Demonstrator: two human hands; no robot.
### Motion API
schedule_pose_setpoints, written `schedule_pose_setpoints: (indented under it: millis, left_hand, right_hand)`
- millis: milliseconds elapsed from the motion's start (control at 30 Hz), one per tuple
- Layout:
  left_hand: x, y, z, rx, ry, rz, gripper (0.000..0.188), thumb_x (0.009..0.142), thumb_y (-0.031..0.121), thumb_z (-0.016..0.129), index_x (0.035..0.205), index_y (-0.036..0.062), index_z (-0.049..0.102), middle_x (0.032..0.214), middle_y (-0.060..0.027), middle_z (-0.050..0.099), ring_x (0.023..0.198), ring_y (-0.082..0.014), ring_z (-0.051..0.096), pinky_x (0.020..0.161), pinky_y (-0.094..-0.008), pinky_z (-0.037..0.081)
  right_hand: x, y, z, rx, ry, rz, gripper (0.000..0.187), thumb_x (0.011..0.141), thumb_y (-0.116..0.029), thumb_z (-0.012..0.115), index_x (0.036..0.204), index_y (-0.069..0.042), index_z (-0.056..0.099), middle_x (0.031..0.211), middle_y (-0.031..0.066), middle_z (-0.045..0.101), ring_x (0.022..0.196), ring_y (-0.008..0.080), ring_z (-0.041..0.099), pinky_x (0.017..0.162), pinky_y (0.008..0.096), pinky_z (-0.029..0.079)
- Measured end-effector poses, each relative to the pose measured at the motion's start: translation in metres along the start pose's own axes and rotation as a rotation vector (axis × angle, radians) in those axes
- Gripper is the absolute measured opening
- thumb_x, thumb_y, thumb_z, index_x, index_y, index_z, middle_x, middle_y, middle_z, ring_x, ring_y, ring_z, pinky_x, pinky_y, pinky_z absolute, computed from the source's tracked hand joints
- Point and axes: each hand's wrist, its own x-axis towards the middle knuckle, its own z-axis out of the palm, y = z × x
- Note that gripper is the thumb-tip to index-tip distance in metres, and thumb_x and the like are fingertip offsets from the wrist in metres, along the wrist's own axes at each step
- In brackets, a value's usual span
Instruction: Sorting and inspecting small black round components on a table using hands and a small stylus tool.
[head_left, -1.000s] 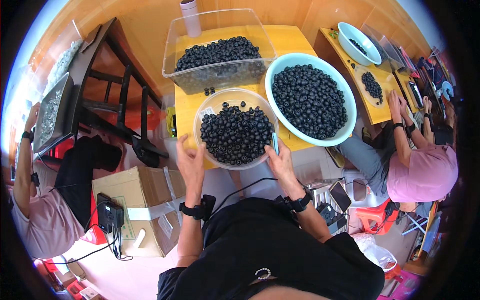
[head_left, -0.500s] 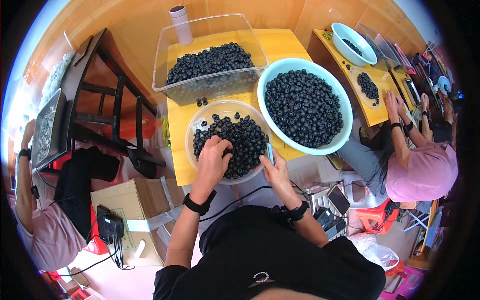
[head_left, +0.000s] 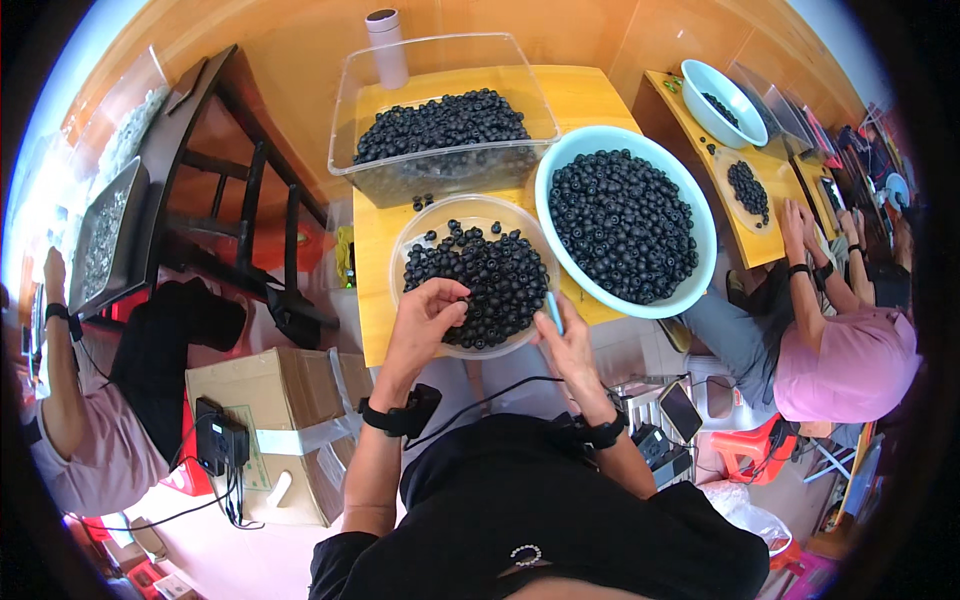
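Note:
My left hand (head_left: 432,318) is over the near left part of a shallow clear round bowl (head_left: 398,235), its thumb and forefinger pinched together. Whatever lies between those fingertips is too small to make out. Inside the bowl is a heap of round black beads with small holes (head_left: 485,275). At the bowl's near right rim my right hand (head_left: 572,350) grips a thin tool with a light blue handle (head_left: 553,309); its tip is hard to see. Beside the bowl on the right stands a pale blue basin (head_left: 706,240), full of the same beads.
Behind the bowl stands a clear rectangular bin (head_left: 345,130) part full of beads, with a pink bottle (head_left: 388,55) behind it. All rest on a yellow table (head_left: 375,310). A cardboard box (head_left: 240,400) is at lower left. Co-workers sit on both sides, one in a pink shirt (head_left: 850,355).
The view has shifted, so the table sits farther right in it. My left hand has drawn back from the beads toward the bowl's near edge, fingers pinched. My right hand still holds the tool.

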Motion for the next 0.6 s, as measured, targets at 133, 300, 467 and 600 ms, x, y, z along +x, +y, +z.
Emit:
schedule_pose_setpoints:
  millis: [133,300,467,600]
  left_hand:
    - [-0.012,0.009,-0.002,-0.606,-0.100,-0.114,0.018,0.086,0.002,0.059,0.104,0.0000,0.059,0.090,-0.0056,0.063,0.079,-0.0132,0.064,0.074,-0.0260,0.055]
    - [-0.017,0.004,0.004,-0.825,-0.199,-0.147,0.020,0.086,0.002,0.059,0.106,0.0004,0.058,0.094,-0.0087,0.064,0.082,-0.0162,0.066,0.075,-0.0274,0.056]
    - [-0.022,0.004,0.005,-0.906,-0.221,-0.125,0.019,0.086,0.003,0.059,0.105,0.0009,0.058,0.095,-0.0095,0.064,0.082,-0.0160,0.066,0.075,-0.0269,0.057]
    - [-0.025,0.007,0.007,-0.925,-0.233,-0.102,0.016,0.086,0.004,0.060,0.102,0.0017,0.057,0.094,-0.0092,0.064,0.080,-0.0144,0.065,0.073,-0.0260,0.057]
  right_hand:
    - [-0.019,-0.041,-0.021,-0.263,0.026,-0.071,0.041,0.089,-0.020,0.054,0.123,0.002,0.048,0.078,0.0134,0.062,0.064,0.0170,0.060,0.060,0.0300,0.046]
    - [-0.018,-0.064,-0.017,-0.275,-0.041,-0.300,0.029,0.089,-0.015,0.054,0.113,0.000,0.058,0.081,0.0131,0.064,0.065,0.0198,0.061,0.059,0.0313,0.047]
    - [-0.015,-0.089,0.003,-0.357,-0.261,-0.564,0.029,0.082,-0.009,0.064,0.110,-0.004,0.061,0.078,0.0100,0.064,0.059,0.0226,0.061,0.053,0.0313,0.047]
    - [-0.014,-0.094,0.005,-0.389,-0.298,-0.665,0.034,0.077,-0.006,0.067,0.111,-0.004,0.062,0.070,0.0099,0.059,0.052,0.0190,0.052,0.047,0.0291,0.040]
